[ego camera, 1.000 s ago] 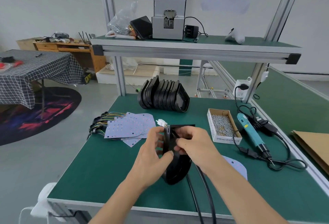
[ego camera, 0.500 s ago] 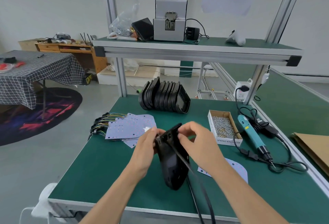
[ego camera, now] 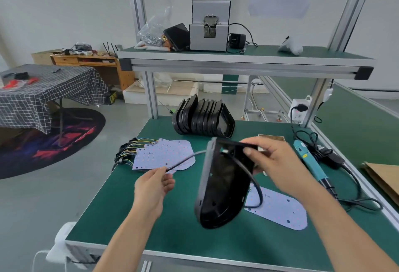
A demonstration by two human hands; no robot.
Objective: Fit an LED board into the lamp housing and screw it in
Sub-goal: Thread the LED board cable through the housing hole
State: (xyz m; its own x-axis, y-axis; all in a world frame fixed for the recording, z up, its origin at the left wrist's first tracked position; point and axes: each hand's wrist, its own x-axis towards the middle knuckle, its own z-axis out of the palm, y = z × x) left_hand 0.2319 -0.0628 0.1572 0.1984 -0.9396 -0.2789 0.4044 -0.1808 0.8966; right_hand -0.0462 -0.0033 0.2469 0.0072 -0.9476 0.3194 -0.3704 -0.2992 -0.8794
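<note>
A black lamp housing (ego camera: 222, 187) stands tilted on its rounded end on the green bench (ego camera: 129, 213). My right hand (ego camera: 274, 161) grips its upper edge. A black cable (ego camera: 183, 160) comes out of the housing's top toward the left, and my left hand (ego camera: 154, 185) pinches its end. The same cable loops down inside the housing toward a pale LED board (ego camera: 280, 209) lying flat on the bench behind it, to the right. A teal electric screwdriver (ego camera: 308, 159) lies at the right. The screw box (ego camera: 272, 139) is mostly hidden behind my right hand.
A pile of LED boards with coloured wires (ego camera: 159, 155) lies at the left. A row of black housings (ego camera: 204, 118) stands at the back. Screwdriver cords (ego camera: 354, 189) trail to a socket (ego camera: 299, 109) on the right post. An upper shelf holds a grey machine (ego camera: 209, 26).
The housing has been turned so its open side faces right. My left hand has left the housing and drawn the cable out to the left. My right hand still holds the top edge.
</note>
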